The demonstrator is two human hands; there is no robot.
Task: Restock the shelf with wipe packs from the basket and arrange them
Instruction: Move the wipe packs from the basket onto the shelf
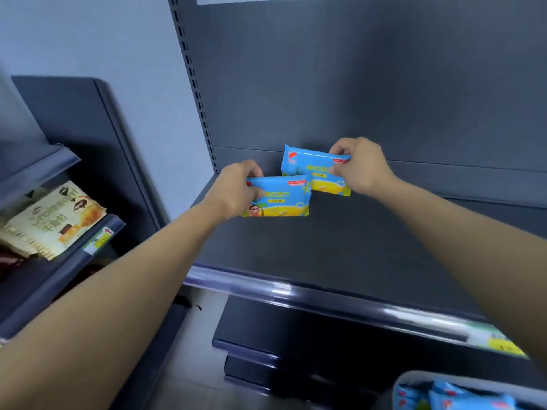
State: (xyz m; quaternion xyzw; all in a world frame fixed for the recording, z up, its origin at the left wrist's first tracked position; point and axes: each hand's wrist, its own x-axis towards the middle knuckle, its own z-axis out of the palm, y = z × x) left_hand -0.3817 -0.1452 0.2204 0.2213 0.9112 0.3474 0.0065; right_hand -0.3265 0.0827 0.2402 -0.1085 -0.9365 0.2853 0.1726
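While the left hand (236,190) pinches the near wipe pack (281,199) by its left edge, the right hand (361,167) pinches the far wipe pack (307,165) by its right end. The two packs overlap over the back left of the shelf (325,241). I cannot tell whether either one touches the board. From where I stand, it looks best to seat the far pack upright against the back panel (384,99), then stand the near one just beside it, printed faces forward and edges level. More packs wait in the basket (414,377) at lower right.
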